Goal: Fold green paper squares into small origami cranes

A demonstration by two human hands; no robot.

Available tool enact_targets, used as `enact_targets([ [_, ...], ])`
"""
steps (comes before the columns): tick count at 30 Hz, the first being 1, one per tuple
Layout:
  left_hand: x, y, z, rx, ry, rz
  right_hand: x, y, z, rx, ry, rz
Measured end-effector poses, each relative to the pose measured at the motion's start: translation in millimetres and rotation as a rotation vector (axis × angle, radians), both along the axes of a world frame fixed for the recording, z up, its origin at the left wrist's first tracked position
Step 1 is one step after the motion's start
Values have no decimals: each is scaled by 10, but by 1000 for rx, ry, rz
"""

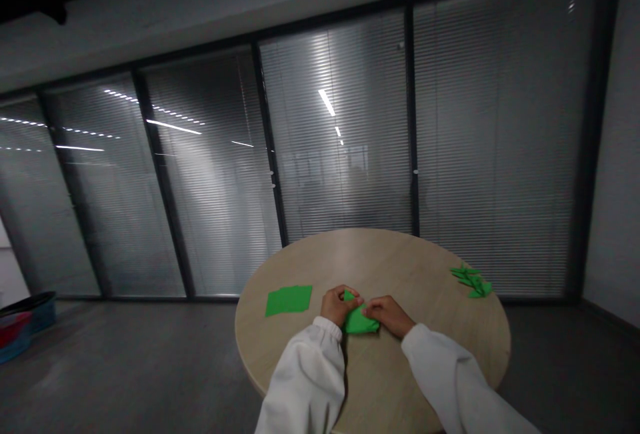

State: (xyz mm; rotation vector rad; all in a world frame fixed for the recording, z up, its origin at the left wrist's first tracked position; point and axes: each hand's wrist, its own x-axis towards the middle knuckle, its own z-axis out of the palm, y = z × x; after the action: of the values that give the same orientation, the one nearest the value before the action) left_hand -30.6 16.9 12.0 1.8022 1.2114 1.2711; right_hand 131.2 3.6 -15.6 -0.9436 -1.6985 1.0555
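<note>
A partly folded sheet of green paper (361, 322) lies in front of me near the middle of the round table. My left hand (339, 305) is closed on its upper left side, thumb across the paper. On the right edge, my right hand (389, 315) pinches the same paper between thumb and fingers. The fold details are too small to make out. Left of my hands lies a loose stack of flat green paper sheets (289, 299). Several folded green paper pieces (473, 281) sit in a group near the table's right edge.
The round wooden table (360, 254) stands close to a glass partition with blinds (345, 187). On the floor at the far left are blue and red containers (30, 324). A plain wall (615, 187) rises at the right.
</note>
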Motion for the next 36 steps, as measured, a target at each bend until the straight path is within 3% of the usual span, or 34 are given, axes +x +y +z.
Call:
enact_targets([
  [11, 10, -2, -4, -23, -35, -10, 7, -5, 17, 70, -31, -38],
  [20, -32, -3, 57, -39, -252, 127, 74, 15, 44, 119, -46, -200],
  [25, -29, 9, 55, -39, -265, 163, 112, 62, 6, 81, 32, -225],
  [29, -13, 54, -6, -71, -240, 79, 131, 137, -61, 82, 94, -295],
  [36, -19, 138, -126, -157, -292, -83, 189, 176, -86, 122, 1, -396],
])
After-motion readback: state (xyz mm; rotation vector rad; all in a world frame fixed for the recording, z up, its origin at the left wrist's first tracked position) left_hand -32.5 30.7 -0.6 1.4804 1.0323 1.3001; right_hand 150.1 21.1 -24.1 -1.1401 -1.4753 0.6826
